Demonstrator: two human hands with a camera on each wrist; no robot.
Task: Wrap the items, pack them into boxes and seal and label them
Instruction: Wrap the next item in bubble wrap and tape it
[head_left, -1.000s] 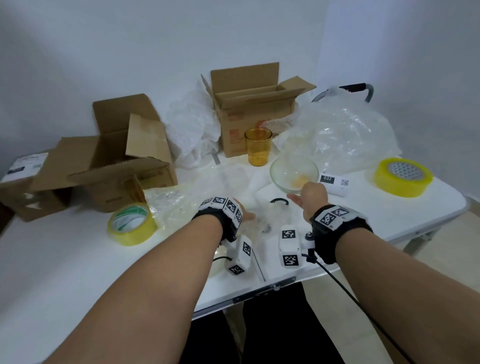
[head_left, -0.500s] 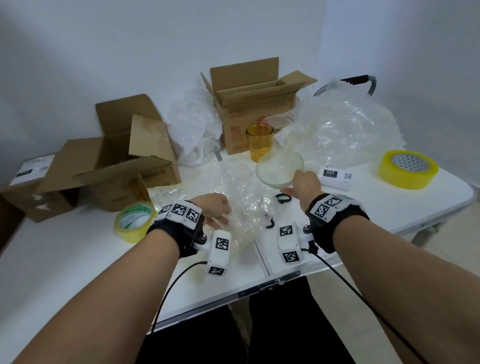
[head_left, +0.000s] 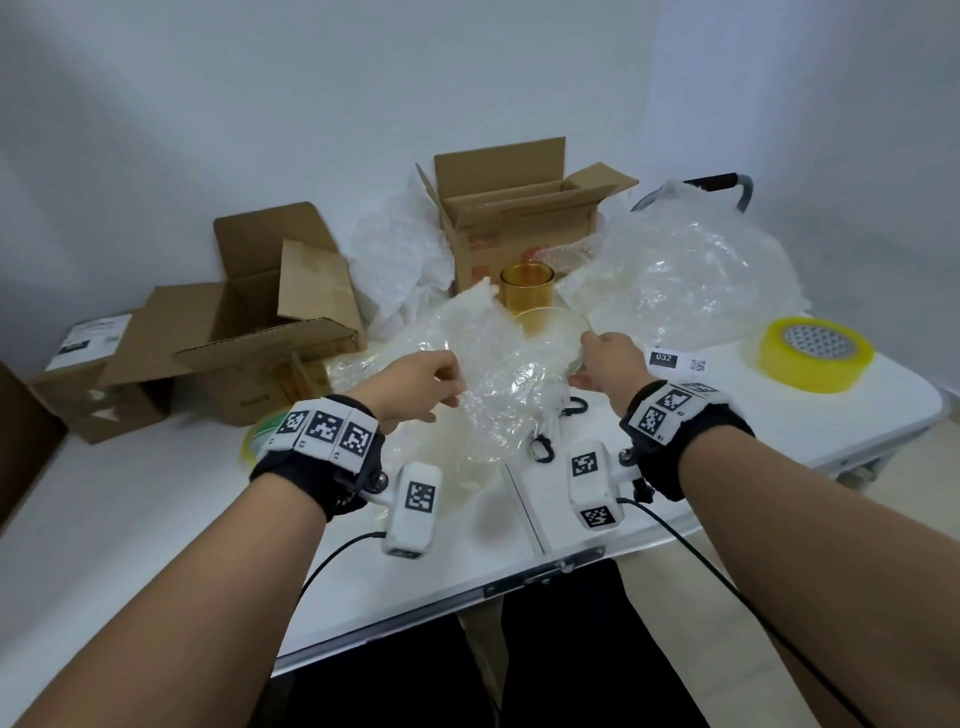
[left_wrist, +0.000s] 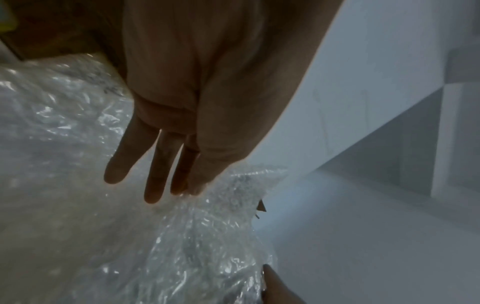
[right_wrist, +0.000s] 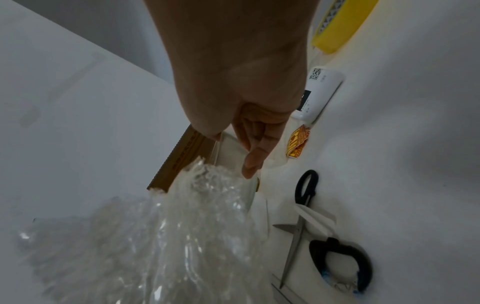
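The person's right hand (head_left: 608, 361) pinches the rim of a clear round glass bowl (head_left: 558, 332), lifted off the white folding table (head_left: 130, 519) near its middle. The left hand (head_left: 415, 387), fingers mostly straight, pinches a crinkled sheet of clear bubble wrap (head_left: 488, 374) with thumb and forefinger at the bowl's 9 o'clock. Black-handled scissors (right_wrist: 306, 222) lie under it, close to the table's near edge. An amber glass tumbler (head_left: 527, 291) stands at 12 o'clock. A yellow tape roll (head_left: 813, 358) sits at 3 o'clock by the right edge.
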